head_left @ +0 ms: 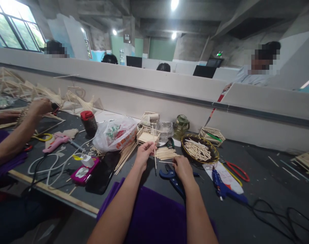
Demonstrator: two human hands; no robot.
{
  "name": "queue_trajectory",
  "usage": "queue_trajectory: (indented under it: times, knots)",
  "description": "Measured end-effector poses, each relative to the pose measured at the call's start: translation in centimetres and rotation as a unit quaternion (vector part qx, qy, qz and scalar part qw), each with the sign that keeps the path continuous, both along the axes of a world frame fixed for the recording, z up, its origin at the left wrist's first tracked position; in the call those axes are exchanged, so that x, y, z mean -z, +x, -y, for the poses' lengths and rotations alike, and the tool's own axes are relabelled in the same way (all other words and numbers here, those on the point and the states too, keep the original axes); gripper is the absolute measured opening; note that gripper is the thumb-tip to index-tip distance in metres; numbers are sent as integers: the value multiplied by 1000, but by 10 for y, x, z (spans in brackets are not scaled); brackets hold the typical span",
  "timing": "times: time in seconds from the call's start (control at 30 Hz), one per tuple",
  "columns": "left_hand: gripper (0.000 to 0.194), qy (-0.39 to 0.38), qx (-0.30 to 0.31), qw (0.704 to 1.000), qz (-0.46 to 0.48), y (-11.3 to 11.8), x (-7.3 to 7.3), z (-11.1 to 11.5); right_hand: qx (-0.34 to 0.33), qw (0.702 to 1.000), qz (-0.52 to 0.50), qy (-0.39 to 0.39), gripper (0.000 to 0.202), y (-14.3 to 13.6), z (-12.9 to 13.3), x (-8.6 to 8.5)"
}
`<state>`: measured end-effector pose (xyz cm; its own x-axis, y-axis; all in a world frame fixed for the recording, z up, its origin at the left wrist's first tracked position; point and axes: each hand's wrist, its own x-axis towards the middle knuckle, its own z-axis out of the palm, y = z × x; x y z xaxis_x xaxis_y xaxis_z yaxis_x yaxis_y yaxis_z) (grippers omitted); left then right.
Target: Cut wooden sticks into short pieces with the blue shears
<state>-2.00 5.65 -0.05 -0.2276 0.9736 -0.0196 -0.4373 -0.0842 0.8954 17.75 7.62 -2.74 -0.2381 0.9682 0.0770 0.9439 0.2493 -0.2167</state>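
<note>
My left hand [145, 154] is closed round a thin wooden stick [155, 162], which it holds nearly upright over the table. My right hand [182, 165] has its fingers pinched at the end of a pale short stick [165, 162] that points left towards the first one. Just behind the hands lies a row of wooden sticks [166, 153]. Beyond them stands a small stick-built model with railings [147, 136]. Under my right hand rests a blue cutter [171, 174], partly hidden by the wrist.
A basket of short sticks [198, 149], a blue glue gun [220, 186] and red-handled pliers [238, 170] sit right. A plastic bag [116, 134], phone [103, 174] and purple power strip [85, 171] are left. Another person's arm [24, 125] works at far left.
</note>
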Motion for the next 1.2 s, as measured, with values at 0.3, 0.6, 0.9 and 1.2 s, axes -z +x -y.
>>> queue_trajectory:
  times: [0.3,0.6,0.9,1.2]
  knots:
    - [41,-13,23,1000,11,0,5,-1,-29,962,-273,-3,9,11,7,-16]
    - [42,3,75,997,35,4,-3,5,0,756,-654,17,27,-13,20,-38]
    - [25,-38,227,972,38,14,-15,18,-139,917,-328,179,30,-22,29,-40]
    - [27,104,104,975,-169,13,-15,17,-155,917,-364,48,29,-30,31,-40]
